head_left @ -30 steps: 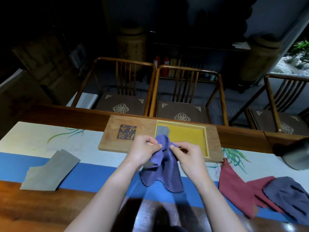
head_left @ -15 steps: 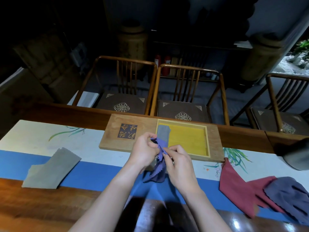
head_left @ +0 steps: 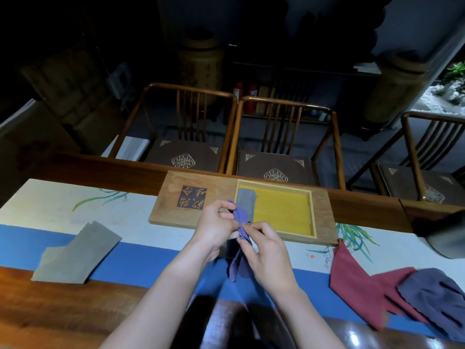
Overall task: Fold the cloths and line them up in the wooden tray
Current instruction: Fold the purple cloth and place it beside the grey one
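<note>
Cloths are the whole job, and the purple cloth (head_left: 239, 227) is the one I have in both hands (head_left: 247, 229), held up just below centre frame, in front of the tray's near edge. My left hand (head_left: 217, 224) pinches its upper part between thumb and curled fingers; my right hand (head_left: 266, 250) pinches the same bunch just beside it, with the loose end hanging down between my wrists over the blue band of the table (head_left: 156, 258).

It looks thin, light and limp, with a pinked edge, so I judge it will slump wherever it is unsupported and hold a crease only when pressed flat. Corners and edges look like the best places to grip, pulling them taut before folding.

One grey cloth (head_left: 246, 205) already lies folded along the left side of the yellow well in the wooden tray (head_left: 322, 217), upper centre. Another grey cloth (head_left: 75, 255) waits at the left of the frame; a red cloth (head_left: 352, 280) and a darker purple one (head_left: 437, 298) lie rumpled at lower right.

A dark square panel (head_left: 192, 200) on the tray's left half carries gold characters, which I cannot read from here.
</note>
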